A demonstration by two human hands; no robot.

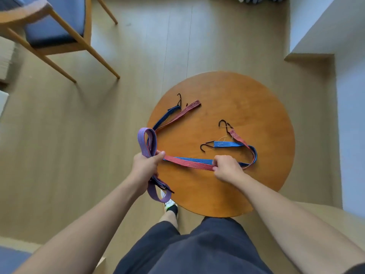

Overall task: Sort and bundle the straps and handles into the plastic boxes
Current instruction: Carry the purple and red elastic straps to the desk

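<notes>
**Two straps pulled taut between both hands over a round surface**

Head view: the left grip (pixel 147 165) is closed around a folded bundle of loops (pixel 147 139). The loops stand up above the fist, and more of them hang below it, off the near-left edge of the surface (pixel 237 190). The right grip (pixel 227 168) is curled round a red strap (pixel 187 164) and a blue strap (pixel 197 160), which lie side by side and run nearly straight between the two hands, just above the wood.

Past the right hand both straps bend round near the right edge and double back toward the middle. The blue one ends in a black hook (pixel 204 147), and the red one ends in a second hook (pixel 223 123) a little farther away. On the far-left part of the surface two more lengths, one blue and one red, fan out from the bundle. The blue length carries a third hook (pixel 179 97), and the red length shows a flat end (pixel 194 104).

A wooden chair (pixel 59 32) with a blue seat stands well apart on the pale plank floor (pixel 138 56). Dark shorts (pixel 197 250) and one shoe (pixel 170 204) show below, near the edge of the surface.
</notes>
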